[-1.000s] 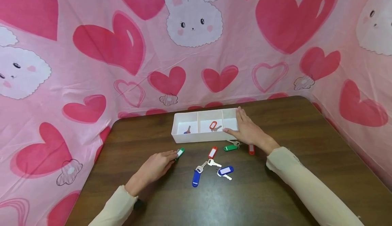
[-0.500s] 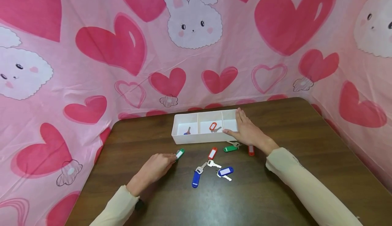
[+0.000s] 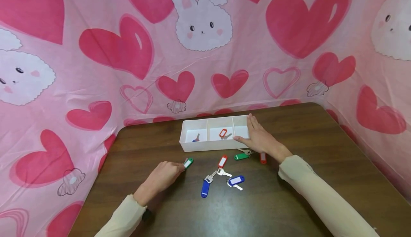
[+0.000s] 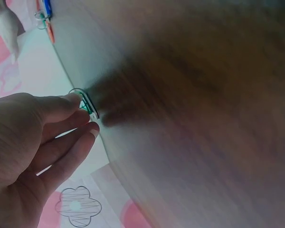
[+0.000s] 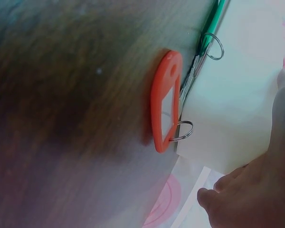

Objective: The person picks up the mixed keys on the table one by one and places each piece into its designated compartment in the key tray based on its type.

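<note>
In the head view my left hand (image 3: pixel 164 177), at the left of the table, pinches a green key tag (image 3: pixel 188 163) with a key on it. The left wrist view shows thumb and fingertips on the green key tag (image 4: pixel 88 105). My right hand (image 3: pixel 260 137) rests on the right end of a white three-part box (image 3: pixel 205 145), fingers straight along that end, thumb over the front rim. Its left compartment holds a key with a blue tag (image 3: pixel 196 138), the middle one a key with a red tag (image 3: pixel 223 133).
In front of the box lie keys with a red tag (image 3: pixel 222 161), a green tag (image 3: pixel 241 156) and two blue tags, one left (image 3: pixel 205 188), one right (image 3: pixel 236 180). Another red tag (image 5: pixel 166 102) lies by my right wrist. A pink heart-printed cloth (image 3: pixel 192 62) hangs behind the table.
My left hand has shifted very slightly and its fingers have drawn in around the green tag. My right hand stays on the box.
</note>
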`<action>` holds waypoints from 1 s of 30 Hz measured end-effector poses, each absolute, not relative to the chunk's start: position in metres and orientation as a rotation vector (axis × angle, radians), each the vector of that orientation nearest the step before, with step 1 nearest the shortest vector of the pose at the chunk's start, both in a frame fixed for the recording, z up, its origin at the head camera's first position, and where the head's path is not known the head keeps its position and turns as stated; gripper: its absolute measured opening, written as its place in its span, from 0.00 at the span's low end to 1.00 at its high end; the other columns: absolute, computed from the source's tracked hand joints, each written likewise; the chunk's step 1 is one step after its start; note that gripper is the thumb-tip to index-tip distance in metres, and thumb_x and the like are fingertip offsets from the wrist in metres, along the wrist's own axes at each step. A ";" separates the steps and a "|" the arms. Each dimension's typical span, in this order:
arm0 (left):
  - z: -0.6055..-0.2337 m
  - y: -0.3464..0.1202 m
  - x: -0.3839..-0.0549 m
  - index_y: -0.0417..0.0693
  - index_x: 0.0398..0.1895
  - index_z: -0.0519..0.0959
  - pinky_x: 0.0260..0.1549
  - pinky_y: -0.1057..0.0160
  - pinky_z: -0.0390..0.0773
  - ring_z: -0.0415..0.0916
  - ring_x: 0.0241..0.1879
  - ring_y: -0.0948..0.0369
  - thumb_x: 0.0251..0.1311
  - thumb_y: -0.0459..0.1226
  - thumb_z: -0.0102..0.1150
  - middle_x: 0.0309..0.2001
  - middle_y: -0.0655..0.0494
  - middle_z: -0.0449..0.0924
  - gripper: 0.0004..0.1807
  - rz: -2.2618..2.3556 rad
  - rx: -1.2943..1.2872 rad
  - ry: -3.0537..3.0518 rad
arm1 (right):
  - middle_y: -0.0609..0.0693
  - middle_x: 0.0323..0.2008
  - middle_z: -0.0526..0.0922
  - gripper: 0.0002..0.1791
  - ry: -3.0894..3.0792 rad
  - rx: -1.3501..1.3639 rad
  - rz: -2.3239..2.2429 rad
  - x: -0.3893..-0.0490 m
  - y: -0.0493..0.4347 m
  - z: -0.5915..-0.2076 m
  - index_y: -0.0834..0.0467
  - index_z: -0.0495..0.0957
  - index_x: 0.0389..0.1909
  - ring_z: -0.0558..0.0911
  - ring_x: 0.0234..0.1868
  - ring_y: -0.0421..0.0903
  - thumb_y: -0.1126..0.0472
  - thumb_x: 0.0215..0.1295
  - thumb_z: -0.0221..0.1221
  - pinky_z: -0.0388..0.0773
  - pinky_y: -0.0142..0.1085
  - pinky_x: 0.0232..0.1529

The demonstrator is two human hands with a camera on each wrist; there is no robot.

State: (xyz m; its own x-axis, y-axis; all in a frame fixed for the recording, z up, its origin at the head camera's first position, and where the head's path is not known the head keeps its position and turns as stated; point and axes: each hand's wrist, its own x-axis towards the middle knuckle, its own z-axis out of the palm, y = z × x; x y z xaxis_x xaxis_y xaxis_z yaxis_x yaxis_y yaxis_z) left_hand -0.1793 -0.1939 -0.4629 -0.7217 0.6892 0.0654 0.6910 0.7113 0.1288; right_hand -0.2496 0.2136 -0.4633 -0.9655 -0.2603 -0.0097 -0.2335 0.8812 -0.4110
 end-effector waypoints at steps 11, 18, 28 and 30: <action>-0.460 -0.193 -0.178 0.48 0.44 0.90 0.27 0.79 0.75 0.68 0.21 0.74 0.62 0.35 0.74 0.29 0.60 0.88 0.08 -0.206 -1.163 -2.880 | 0.65 0.86 0.34 0.70 2.988 -0.396 -0.652 -0.250 0.213 -0.463 0.67 0.34 0.84 0.39 0.86 0.66 0.17 0.65 0.48 0.48 0.60 0.83; -0.455 -0.193 -0.178 0.48 0.45 0.90 0.28 0.79 0.76 0.71 0.22 0.74 0.62 0.35 0.74 0.28 0.60 0.88 0.08 -0.238 -1.152 -2.862 | 0.64 0.86 0.34 0.70 2.987 -0.400 -0.662 -0.249 0.213 -0.462 0.66 0.34 0.84 0.39 0.87 0.65 0.18 0.65 0.49 0.49 0.59 0.83; -0.445 -0.191 -0.180 0.47 0.44 0.90 0.33 0.70 0.87 0.83 0.26 0.67 0.59 0.31 0.75 0.34 0.56 0.92 0.10 -0.280 -1.123 -2.832 | 0.65 0.86 0.36 0.70 2.977 -0.400 -0.661 -0.250 0.214 -0.459 0.66 0.34 0.84 0.40 0.87 0.66 0.18 0.64 0.49 0.52 0.59 0.82; -0.443 -0.190 -0.180 0.47 0.44 0.91 0.34 0.69 0.88 0.85 0.28 0.66 0.59 0.32 0.75 0.34 0.56 0.92 0.10 -0.291 -1.118 -2.838 | 0.65 0.86 0.35 0.70 2.967 -0.398 -0.664 -0.250 0.214 -0.458 0.66 0.34 0.84 0.39 0.87 0.65 0.17 0.64 0.49 0.51 0.59 0.82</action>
State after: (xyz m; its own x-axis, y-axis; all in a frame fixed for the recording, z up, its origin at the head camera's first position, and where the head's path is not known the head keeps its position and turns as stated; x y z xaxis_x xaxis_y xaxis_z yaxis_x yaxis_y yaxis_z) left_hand -0.1796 -0.1904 -0.4426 -0.7313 0.6674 0.1408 0.6820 0.7164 0.1471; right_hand -0.2499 0.2144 -0.4583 -0.9635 -0.2670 -0.0169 -0.2344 0.8728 -0.4281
